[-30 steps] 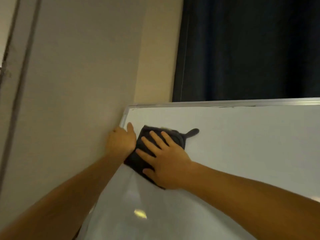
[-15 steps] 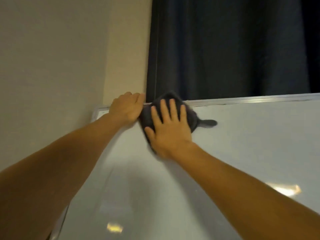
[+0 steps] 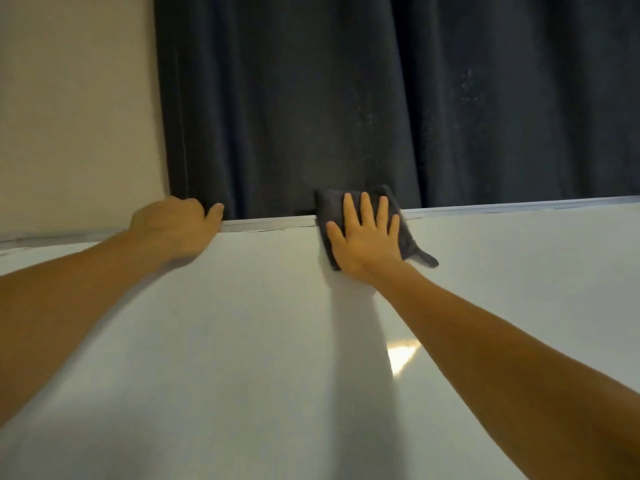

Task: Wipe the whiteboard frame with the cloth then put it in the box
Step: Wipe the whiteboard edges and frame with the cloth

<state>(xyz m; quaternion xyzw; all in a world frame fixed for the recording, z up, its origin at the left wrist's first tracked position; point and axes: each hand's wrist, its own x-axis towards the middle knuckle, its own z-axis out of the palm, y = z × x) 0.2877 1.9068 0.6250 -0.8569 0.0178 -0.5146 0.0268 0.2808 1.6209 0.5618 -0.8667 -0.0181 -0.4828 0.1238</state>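
Observation:
The whiteboard (image 3: 242, 341) fills the lower part of the view, with its silver top frame (image 3: 270, 225) running left to right. A dark grey cloth (image 3: 327, 206) lies folded over the top frame near the middle. My right hand (image 3: 367, 240) presses flat on the cloth with fingers spread. My left hand (image 3: 176, 223) grips the top frame further left, fingers curled over its edge. The box is not in view.
A dark blue curtain (image 3: 381, 98) hangs behind the board. A beige wall (image 3: 76, 116) stands at the upper left. A bright light reflection (image 3: 401, 355) shows on the board surface.
My right hand has slid the cloth to the right along the top frame, away from my left hand. Both hands moved up from the left corner to the top edge.

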